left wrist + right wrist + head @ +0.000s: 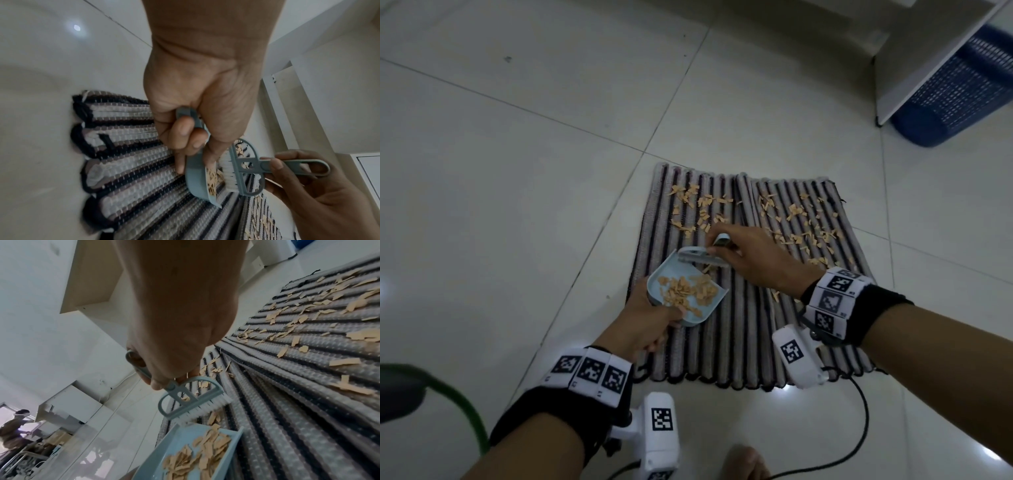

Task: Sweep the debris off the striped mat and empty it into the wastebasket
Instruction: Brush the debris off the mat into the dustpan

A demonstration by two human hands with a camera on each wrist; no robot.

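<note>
Blue dustpan (685, 296) of tan debris (688, 291) in left hand (650, 322) grip, right hand (753, 260) gripping brush (702, 256) on striped mat (750, 329)

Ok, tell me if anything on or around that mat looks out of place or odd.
Tan scraps are scattered over the far half of the striped mat, mostly on its right side; a pile already sits in the dustpan. The blue wastebasket lies tipped on its side by the white cabinet, not upright.

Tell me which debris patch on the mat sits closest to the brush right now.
The left patch, just beyond the brush in the right hand; the right patch lies across the mat's centre seam.
</note>
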